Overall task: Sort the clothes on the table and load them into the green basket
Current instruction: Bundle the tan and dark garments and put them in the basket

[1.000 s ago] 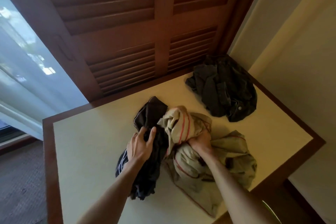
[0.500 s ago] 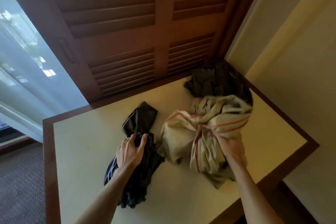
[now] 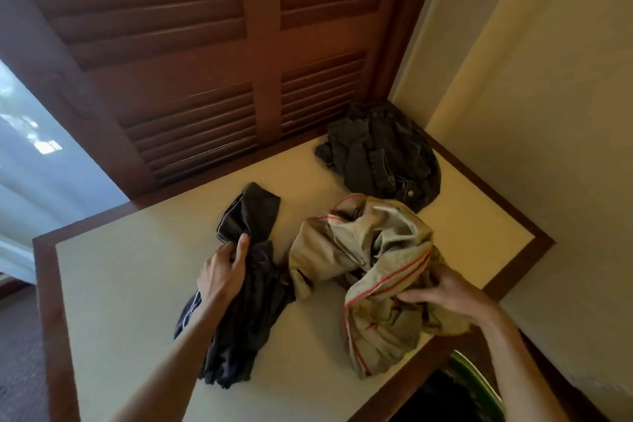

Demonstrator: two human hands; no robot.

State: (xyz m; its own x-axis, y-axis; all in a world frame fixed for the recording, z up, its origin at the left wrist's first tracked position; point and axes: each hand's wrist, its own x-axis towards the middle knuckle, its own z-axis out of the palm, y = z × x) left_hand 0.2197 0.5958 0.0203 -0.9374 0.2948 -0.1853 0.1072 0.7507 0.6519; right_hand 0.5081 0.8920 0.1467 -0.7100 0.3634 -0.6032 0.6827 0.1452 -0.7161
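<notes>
The person stands at a cream table (image 3: 130,284) with a dark wooden border. The left hand (image 3: 222,274) lies on a black garment (image 3: 246,301) that is stretched along the table, and the fingers curl into the cloth near its upper part, so the hand grips it. The right hand (image 3: 442,295) is closed on a beige garment with red piping (image 3: 370,271). This garment is bunched; its left part rests on the table just beside the black one, and its right part hangs over the near table edge. Under that edge, at the bottom right, a piece of the green basket (image 3: 479,384) is visible, with its inside dark. A dark grey garment (image 3: 380,154) lies crumpled in the far corner of the table, near the louvered wooden doors (image 3: 205,44) and the wall, with no hand on it.
</notes>
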